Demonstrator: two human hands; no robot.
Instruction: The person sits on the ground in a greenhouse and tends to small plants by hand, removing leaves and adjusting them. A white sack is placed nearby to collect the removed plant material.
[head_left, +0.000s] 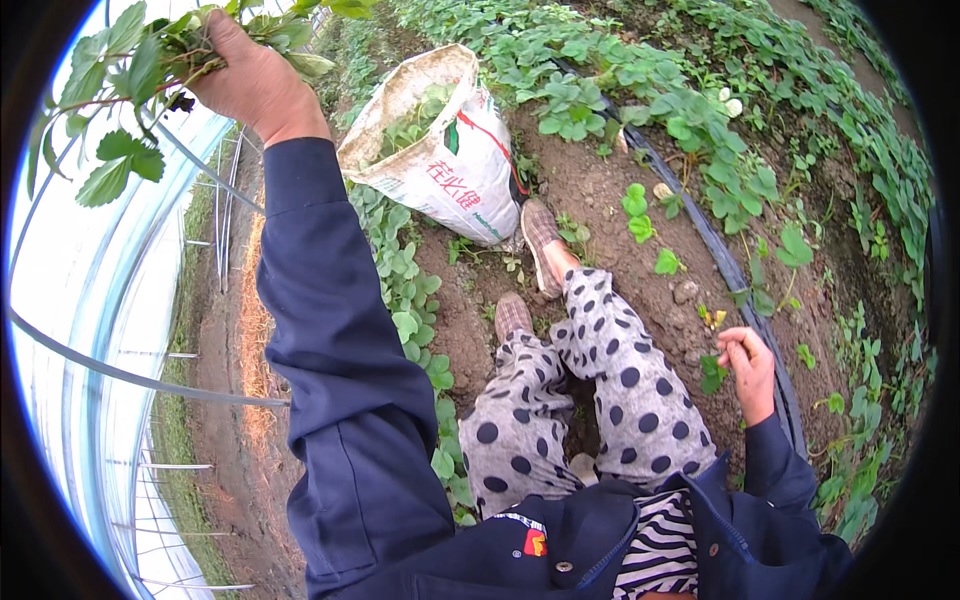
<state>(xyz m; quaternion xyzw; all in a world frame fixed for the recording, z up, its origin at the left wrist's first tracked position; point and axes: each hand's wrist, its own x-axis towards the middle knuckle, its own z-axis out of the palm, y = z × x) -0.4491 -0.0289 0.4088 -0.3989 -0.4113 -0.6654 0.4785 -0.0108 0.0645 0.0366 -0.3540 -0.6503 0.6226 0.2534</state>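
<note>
My left hand (259, 86) is raised at the upper left, its fingers closed around a bunch of uprooted strawberry plants (142, 71) whose leaves and stems hang out to the side. Below and to the right of it stands a white woven plastic sack (465, 169), open at the top and bearing print, with green leaves (420, 116) inside. My right hand (748, 367) is low at the right, over the soil beside a black drip hose (720, 255). Its fingers are curled. A small green leaf (712, 373) shows against them; whether they grip it is unclear.
Rows of strawberry plants (675, 97) cover the bed at the upper right. More low plants (412, 315) line the left side of the bare soil (600, 180). At the far left are straw (257, 315), curved greenhouse pipes (150, 381) and plastic film (112, 285). My shoes (541, 240) stand near the sack.
</note>
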